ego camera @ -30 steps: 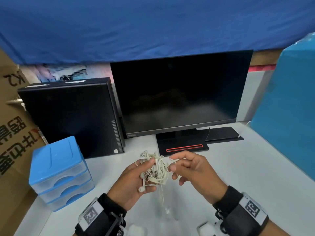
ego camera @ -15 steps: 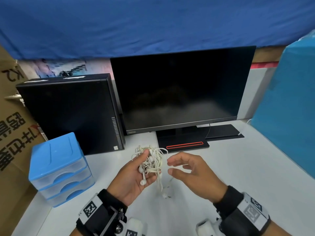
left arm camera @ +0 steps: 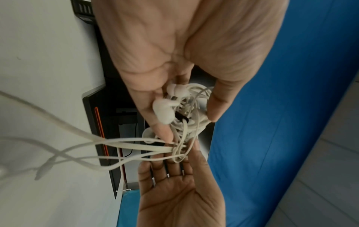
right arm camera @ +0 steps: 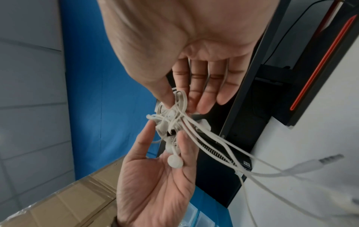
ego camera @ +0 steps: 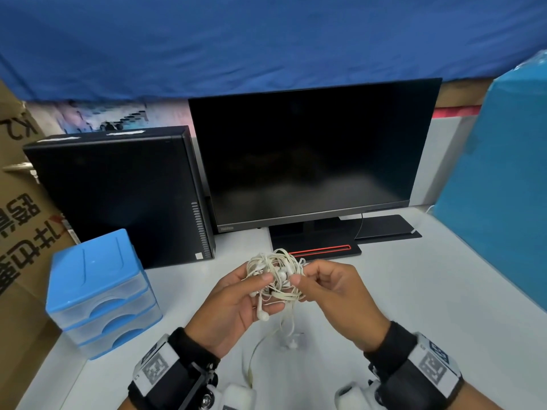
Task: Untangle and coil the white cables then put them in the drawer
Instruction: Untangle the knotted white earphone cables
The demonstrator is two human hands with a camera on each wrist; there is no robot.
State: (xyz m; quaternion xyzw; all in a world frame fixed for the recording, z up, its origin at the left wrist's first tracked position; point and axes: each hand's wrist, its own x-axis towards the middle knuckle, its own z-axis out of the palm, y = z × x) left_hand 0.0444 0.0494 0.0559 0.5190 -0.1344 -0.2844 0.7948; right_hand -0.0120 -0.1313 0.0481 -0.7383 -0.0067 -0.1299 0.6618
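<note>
We hold the tangled white cables (ego camera: 276, 279) above the white desk (ego camera: 414, 291), in front of the monitor (ego camera: 313, 155). Our left hand (ego camera: 233, 309) pinches the bundle between thumb and fingers; our right hand (ego camera: 340, 297) pinches strands on its other side. The blue drawer unit (ego camera: 97, 291) stands closed, left. The cardboard box (ego camera: 17, 220) carries printed characters and "K2"; the monitor's bezel logo is too blurred to read.
</note>
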